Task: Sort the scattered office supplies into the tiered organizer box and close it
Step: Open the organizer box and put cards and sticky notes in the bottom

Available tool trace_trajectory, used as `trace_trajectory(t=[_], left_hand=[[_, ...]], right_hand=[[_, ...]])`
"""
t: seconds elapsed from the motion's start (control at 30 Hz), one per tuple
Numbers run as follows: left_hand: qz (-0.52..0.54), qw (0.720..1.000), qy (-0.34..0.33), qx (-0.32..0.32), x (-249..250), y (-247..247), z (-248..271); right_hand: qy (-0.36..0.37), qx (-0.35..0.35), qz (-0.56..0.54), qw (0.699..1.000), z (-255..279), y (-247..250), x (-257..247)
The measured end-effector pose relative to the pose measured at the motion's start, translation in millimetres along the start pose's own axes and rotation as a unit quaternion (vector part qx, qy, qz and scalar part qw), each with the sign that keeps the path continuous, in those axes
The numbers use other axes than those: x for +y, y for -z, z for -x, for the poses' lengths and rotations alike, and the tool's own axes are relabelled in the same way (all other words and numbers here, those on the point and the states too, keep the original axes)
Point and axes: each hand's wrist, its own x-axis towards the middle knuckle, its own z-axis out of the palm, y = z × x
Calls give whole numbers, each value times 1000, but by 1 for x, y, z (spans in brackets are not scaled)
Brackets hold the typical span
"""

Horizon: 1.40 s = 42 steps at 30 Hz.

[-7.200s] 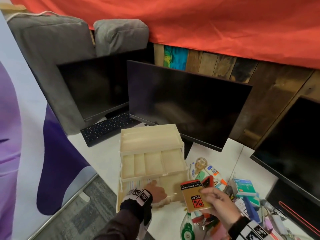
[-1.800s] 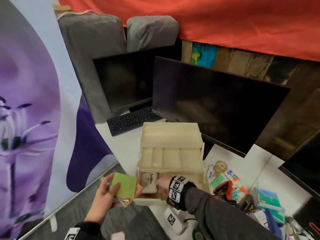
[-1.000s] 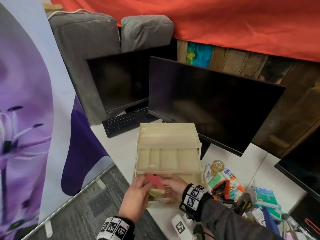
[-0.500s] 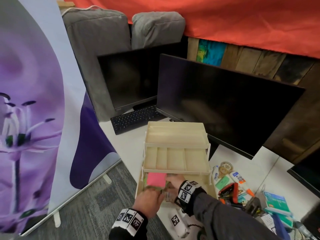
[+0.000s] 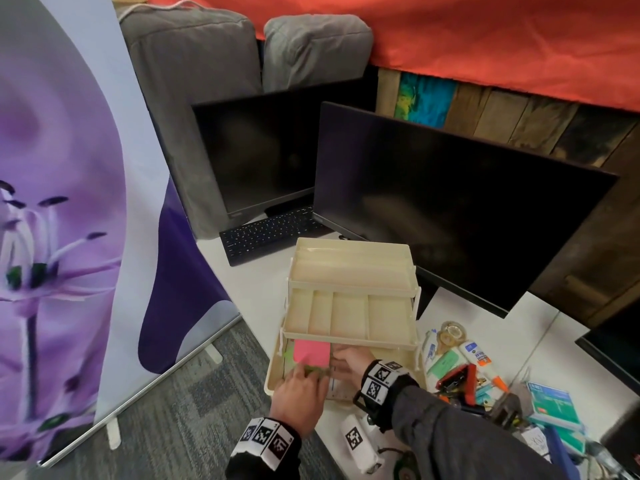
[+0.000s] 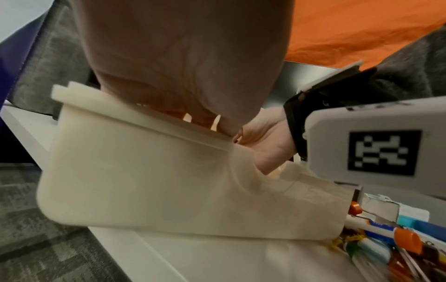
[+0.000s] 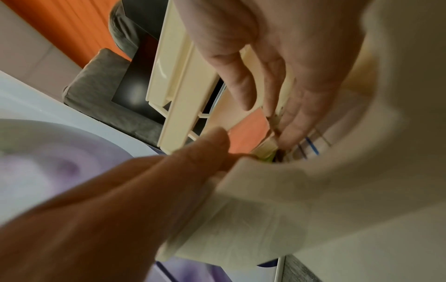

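The cream tiered organizer box stands open, its two upper trays stepped back and bare. In the bottom compartment a pink sticky-note pad lies flat, with a green pad just in front of it. My left hand reaches over the front wall, and its straight fingers rest on the green pad. My right hand is in the same compartment beside it. In the right wrist view its fingers point straight down onto the contents. In the left wrist view the box wall hides my left fingertips.
Loose supplies are heaped right of the box: a tape roll, a glue bottle, a red stapler and teal boxes. Two dark monitors and a keyboard stand behind. A purple banner is left of the table edge.
A second ago my left hand held the pink pad over the box; the pad now lies in the bottom compartment. The left hand has slid forward onto the green pad. The right hand stayed inside.
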Motion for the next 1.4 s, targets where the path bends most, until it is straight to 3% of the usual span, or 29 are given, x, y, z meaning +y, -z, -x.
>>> trace_trajectory(t=[0.07, 0.23, 0.4, 0.53, 0.77, 0.87, 0.97, 1.17, 1.27, 1.4], left_hand=[[-9, 1000, 3, -1, 0, 1, 2], [-77, 994, 81, 5, 3, 5, 4], [-15, 999, 34, 33, 4, 9, 4], [-42, 999, 28, -1, 3, 6, 5], [-52, 997, 57, 4, 1, 7, 0], [-11, 999, 2, 32, 3, 5, 0], [-8, 999, -46, 3, 8, 6, 2], [-50, 999, -5, -3, 8, -2, 0], [-71, 996, 46, 5, 6, -3, 1], [-24, 995, 93, -7, 3, 6, -6]], right_hand=[[-15, -5, 43, 999, -4, -3, 0], [-36, 30, 140, 989, -12, -3, -1], [11, 4, 170, 985, -11, -7, 3], [32, -8, 225, 974, -14, -9, 6], [23, 78, 100, 992, -30, 7, 11], [29, 77, 84, 993, -35, 7, 13], [32, 69, 70, 995, -35, 6, 13], [56, 113, 35, 991, -40, 7, 16], [73, 134, 28, 988, -39, 9, 17], [61, 112, 57, 990, -37, 8, 14]])
